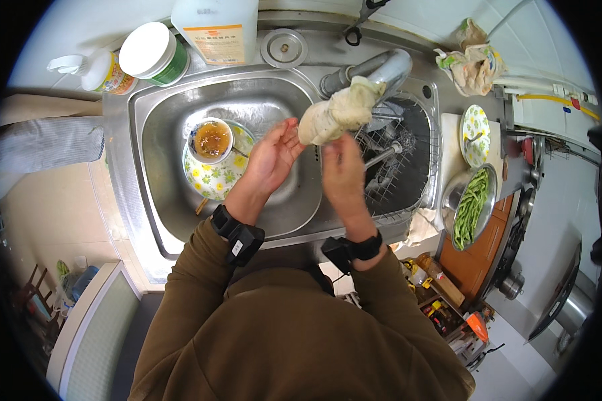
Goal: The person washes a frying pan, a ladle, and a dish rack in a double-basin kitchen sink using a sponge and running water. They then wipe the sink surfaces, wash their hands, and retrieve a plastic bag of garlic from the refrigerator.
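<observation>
A beige cloth [341, 112] is draped around the end of the metal faucet [391, 67] over the sink. Just below the cloth, my right hand [343, 175] is blurred by motion, and its fingers do not show clearly. My left hand [272, 159] is beside it to the left, palm turned up, fingers apart and holding nothing. In the left basin [274, 107] sits a flowered plate [211, 182], and a bowl [212, 140] of brownish liquid rests on it. A utensil handle leans at the bowl's right side.
To the right, a wire rack [415, 190] stands in the second basin. Beyond it are a metal bowl of green beans [471, 210] and a flowered dish [475, 134]. A white-lidded tub [152, 53], a spray bottle [100, 70] and a large jug [215, 33] line the back edge.
</observation>
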Demonstrator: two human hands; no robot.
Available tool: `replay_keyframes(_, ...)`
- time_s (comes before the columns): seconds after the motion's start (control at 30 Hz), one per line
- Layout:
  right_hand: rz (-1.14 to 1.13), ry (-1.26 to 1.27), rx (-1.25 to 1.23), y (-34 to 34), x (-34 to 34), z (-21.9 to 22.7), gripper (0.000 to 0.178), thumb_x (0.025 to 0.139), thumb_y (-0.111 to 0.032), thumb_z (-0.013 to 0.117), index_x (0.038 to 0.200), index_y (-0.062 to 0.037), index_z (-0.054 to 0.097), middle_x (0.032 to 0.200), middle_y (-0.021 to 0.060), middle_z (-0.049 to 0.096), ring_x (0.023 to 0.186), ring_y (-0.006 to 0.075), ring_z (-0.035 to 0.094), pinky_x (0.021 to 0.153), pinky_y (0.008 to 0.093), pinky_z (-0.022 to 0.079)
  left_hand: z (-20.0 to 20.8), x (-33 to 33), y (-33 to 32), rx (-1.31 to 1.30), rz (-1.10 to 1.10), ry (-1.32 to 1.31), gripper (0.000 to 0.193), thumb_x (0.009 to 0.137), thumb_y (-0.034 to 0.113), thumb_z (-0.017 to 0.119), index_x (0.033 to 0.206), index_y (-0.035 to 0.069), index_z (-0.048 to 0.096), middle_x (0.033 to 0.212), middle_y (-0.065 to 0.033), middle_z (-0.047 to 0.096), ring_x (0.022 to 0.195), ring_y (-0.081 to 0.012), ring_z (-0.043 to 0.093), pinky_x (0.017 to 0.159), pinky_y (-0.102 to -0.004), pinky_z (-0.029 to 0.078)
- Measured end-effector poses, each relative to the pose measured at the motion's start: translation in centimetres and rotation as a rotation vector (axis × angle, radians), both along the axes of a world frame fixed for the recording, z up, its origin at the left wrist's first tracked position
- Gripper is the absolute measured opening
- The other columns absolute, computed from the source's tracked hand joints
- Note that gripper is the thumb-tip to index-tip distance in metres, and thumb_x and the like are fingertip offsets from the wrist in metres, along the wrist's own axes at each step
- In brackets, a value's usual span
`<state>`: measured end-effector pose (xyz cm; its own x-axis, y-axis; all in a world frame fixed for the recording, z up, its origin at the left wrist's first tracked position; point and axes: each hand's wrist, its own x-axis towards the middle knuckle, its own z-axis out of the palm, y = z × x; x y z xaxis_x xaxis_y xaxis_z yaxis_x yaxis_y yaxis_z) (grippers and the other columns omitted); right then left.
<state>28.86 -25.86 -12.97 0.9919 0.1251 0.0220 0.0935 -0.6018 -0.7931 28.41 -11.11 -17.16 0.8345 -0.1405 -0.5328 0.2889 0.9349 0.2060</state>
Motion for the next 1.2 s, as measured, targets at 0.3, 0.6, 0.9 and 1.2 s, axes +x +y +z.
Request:
replay_keyframes(0.3, -0.200, 0.033, 0.224, -2.9, 6.8, 1.0, 0.070, 0.084, -0.014, 0.057, 0.132, 0.0162, 0.017, 0.132, 0.0354, 0.030, 0.125, 0.0391, 0.035, 0.104, 0.0374, 0.028, -0.4, -2.2, 1.1, 0.409, -0.203, 0.121, 0.040, 0.094, 0.025, 0.044, 0.127, 0.002, 0.045, 0.127, -0.0092, 0.049, 0.117, -0.0258, 0.048, 0.097, -0.0390, 0.038)
replay_keyframes(0.6, -0.184, -0.063, 0.020, -3.3, 3.5, 1.1, 0.064, 0.080, -0.014, 0.059, 0.128, 0.0150, 0.029, 0.131, 0.0339, 0.035, 0.124, 0.0451, 0.034, 0.106, 0.0429, 0.027, -0.6, -5.1, 0.0, 0.697, -0.581, 0.122, 0.047, 0.091, 0.027, 0.050, 0.132, 0.007, 0.042, 0.139, -0.0040, 0.039, 0.123, -0.0236, 0.040, 0.099, -0.0414, 0.032)
replay_keyframes(0.9, -0.583, -0.317, -0.227, -18.0, -11.7, 1.3, 0.031, 0.079, -0.009, 0.060, 0.109, -0.0022, 0.057, 0.115, 0.0185, 0.057, 0.108, 0.0349, 0.052, 0.094, 0.0416, 0.039, -1.0, -6.9, -2.1, 0.741, -0.754, 0.092, 0.041, 0.090, 0.023, 0.048, 0.129, 0.010, 0.045, 0.137, 0.0011, 0.041, 0.123, -0.0220, 0.037, 0.102, -0.0440, 0.027)
replay_keyframes(1.2, -0.675, -0.124, -0.482, -30.1, -15.4, -2.3, 0.042, 0.078, -0.016, 0.065, 0.120, -0.0134, 0.056, 0.125, 0.0220, 0.048, 0.113, 0.0401, 0.043, 0.097, 0.0424, 0.037, -1.1, -10.5, -3.9, 0.786, -0.646, 0.084, 0.040, 0.090, 0.021, 0.048, 0.126, 0.005, 0.049, 0.128, -0.0046, 0.046, 0.118, -0.0184, 0.040, 0.102, -0.0372, 0.029)
